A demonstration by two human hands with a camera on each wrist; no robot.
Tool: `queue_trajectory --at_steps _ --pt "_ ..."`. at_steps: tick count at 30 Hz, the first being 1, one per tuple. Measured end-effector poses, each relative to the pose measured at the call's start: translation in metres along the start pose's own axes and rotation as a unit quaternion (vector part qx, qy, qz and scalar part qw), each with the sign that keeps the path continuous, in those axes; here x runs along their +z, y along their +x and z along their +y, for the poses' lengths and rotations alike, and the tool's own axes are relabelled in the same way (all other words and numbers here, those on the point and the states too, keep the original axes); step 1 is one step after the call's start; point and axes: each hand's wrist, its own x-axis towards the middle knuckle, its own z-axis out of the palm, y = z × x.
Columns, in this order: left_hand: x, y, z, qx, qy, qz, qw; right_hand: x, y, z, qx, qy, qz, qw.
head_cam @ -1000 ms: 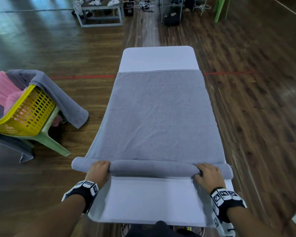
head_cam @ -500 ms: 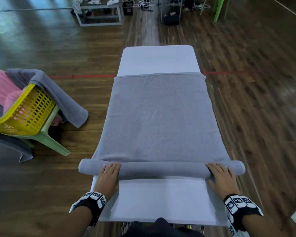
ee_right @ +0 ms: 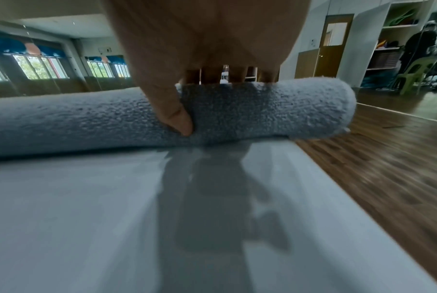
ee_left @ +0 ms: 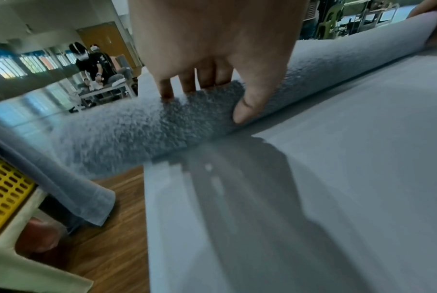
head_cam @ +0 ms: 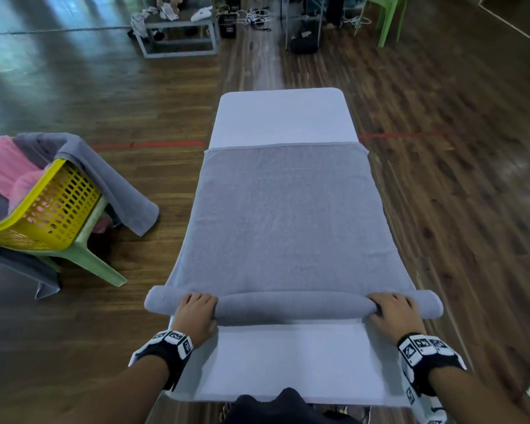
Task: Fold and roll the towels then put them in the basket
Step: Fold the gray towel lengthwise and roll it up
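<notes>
A grey towel lies flat along the white table, and its near end is wound into a roll that sticks out past both table sides. My left hand grips the roll near its left end, fingers curled over the top and thumb on the near side. My right hand grips it near the right end the same way, thumb pressed into the roll. The yellow basket stands to the left on a chair.
The basket rests on a pale green chair, with a pink towel inside and another grey towel hanging over its rim. Wooden floor surrounds the table. A low grey table and a green chair stand far back.
Half a second ago both hands lay flat with straight fingers on the roll; now their fingers are curled round it. The roll has moved slightly further up the towel.
</notes>
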Motion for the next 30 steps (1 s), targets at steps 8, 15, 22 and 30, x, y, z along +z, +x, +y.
queue_trajectory --at_steps 8,15,22,30 --pt "-0.003 0.012 0.001 -0.027 -0.032 0.028 0.999 -0.003 0.007 -0.009 -0.016 0.013 -0.014 1.0" --pt "-0.006 0.009 -0.002 -0.014 -0.03 0.008 0.999 -0.007 0.011 -0.002 -0.008 -0.028 -0.026 0.999" --pt "0.003 0.007 -0.003 -0.014 -0.006 0.029 0.999 0.005 0.005 -0.008 -0.032 0.015 0.04 0.999" --pt "-0.016 0.023 -0.005 -0.025 -0.013 0.023 0.999 -0.024 0.024 -0.013 0.014 -0.052 -0.024 0.998"
